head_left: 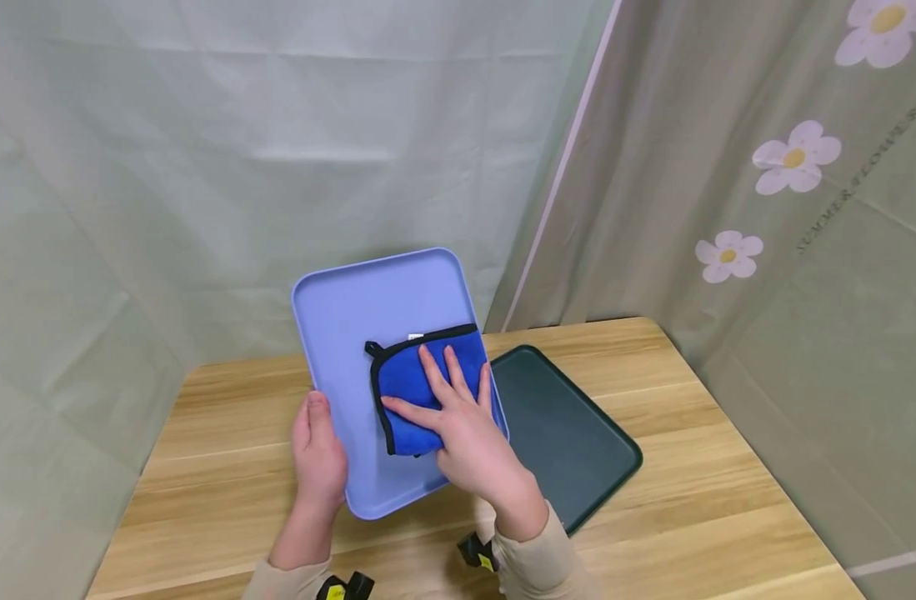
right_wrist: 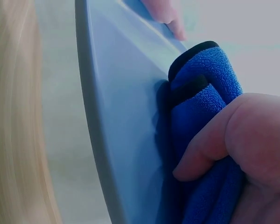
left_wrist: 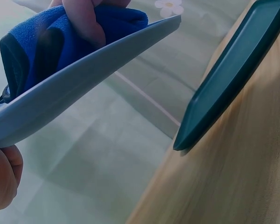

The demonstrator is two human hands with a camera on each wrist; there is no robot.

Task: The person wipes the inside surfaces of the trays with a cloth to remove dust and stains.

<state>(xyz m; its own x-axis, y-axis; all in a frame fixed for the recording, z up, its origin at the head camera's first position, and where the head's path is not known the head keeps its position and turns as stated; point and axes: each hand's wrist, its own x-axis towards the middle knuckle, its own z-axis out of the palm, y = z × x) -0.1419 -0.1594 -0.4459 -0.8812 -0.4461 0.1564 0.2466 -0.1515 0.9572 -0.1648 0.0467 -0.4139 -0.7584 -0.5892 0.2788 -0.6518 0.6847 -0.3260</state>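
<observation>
By left hand [head_left: 320,458] pale-blue tray [head_left: 341,333] is gripped, by spread right hand [head_left: 473,437] cloth [head_left: 400,381] is pressed; wiping seems unfinished, green tray [head_left: 570,433] untouched

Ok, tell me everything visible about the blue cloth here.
The blue cloth looks like plush towelling, with black edging, a small black loop at one corner and a whitish tag at its upper edge. It lies folded in layers on the inner face of the tilted light-blue tray; the right hand presses it, fingers spread.
</observation>
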